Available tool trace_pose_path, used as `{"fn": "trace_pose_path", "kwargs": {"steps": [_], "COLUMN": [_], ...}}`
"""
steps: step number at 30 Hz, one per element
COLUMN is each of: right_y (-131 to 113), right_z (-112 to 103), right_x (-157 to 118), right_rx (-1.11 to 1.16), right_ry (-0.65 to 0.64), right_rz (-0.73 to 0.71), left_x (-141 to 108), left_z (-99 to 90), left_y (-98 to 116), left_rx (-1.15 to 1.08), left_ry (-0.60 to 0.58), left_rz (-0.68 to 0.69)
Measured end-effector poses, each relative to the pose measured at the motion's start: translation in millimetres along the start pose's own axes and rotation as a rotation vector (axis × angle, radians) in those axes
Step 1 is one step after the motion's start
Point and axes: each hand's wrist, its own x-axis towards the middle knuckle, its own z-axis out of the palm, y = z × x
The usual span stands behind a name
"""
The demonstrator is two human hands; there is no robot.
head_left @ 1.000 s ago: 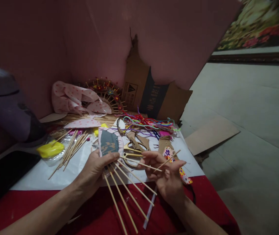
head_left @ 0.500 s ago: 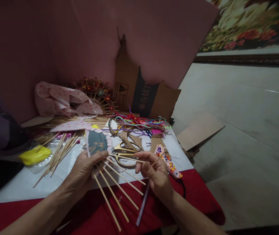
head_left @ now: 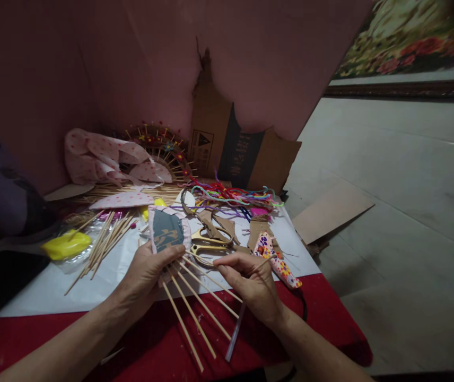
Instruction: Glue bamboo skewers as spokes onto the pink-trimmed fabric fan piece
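My left hand (head_left: pixel 151 268) is closed round a cloth-edged cardboard piece (head_left: pixel 167 229), thumb on its blue-grey face. Several thin wooden sticks (head_left: pixel 195 310) fan out from the piece's lower edge toward me and to the right. With thumb and fingertips, my right hand (head_left: pixel 251 278) pinches a wooden stick (head_left: pixel 202 259) that reaches to the piece beside my left thumb. A short stick end (head_left: pixel 267 262) pokes out above the right knuckles. Gold-handled scissors (head_left: pixel 211 240) lie just behind the hands. A clear glue stick (head_left: pixel 235 334) shows below my right hand.
Loose sticks (head_left: pixel 110 241) and a yellow balloon-like item (head_left: pixel 68 244) lie at left. Behind are coloured yarn (head_left: pixel 235 193), dotted pink cloth (head_left: pixel 92 159) and torn cardboard (head_left: pixel 246 154) against the wall. A floral-patterned handle (head_left: pixel 280 262) rests at right, near the table's edge.
My right hand's fingers have closed into a pinch on the stick and shifted slightly left, nearer the cardboard piece. The whole view has shifted a little.
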Motion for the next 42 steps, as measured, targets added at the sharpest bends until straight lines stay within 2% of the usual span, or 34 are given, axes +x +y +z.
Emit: {"fn": "trace_pose_path", "kwargs": {"steps": [7, 11, 17, 20, 24, 28, 42], "right_y": [-1.7, -3.1, -0.6, -0.8, -1.0, 0.9, -0.9], "right_z": [-1.6, -6.6, -9.8, -9.6, -10.3, -10.6, -9.2], "right_x": [1.9, 5.3, 7.4, 6.3, 2.8, 0.0, -1.3], "right_rx": [0.079, 0.203, 0.346, 0.355, 0.301, 0.268, 0.227], "right_ry": [-0.03, -0.058, -0.022, 0.011, -0.009, 0.021, -0.004], "right_rz": [0.039, 0.067, 0.047, 0.041, 0.017, -0.003, 0.03], "left_x": [2.2, 6.0, 5.9, 5.6, 4.6, 4.1, 5.6], "left_z": [1.8, -1.2, -1.2, 0.1, 0.7, 0.7, -2.1], "left_y": [-0.5, -1.3, 2.1, 3.6, 4.8, 5.3, 1.6], "left_rx": [-0.027, -0.038, -0.073, -0.084, -0.09, -0.094, -0.065], "left_ry": [0.007, 0.021, 0.06, 0.053, 0.031, 0.057, 0.022], "left_rz": [0.005, 0.013, 0.001, -0.004, -0.004, 0.011, 0.032]}}
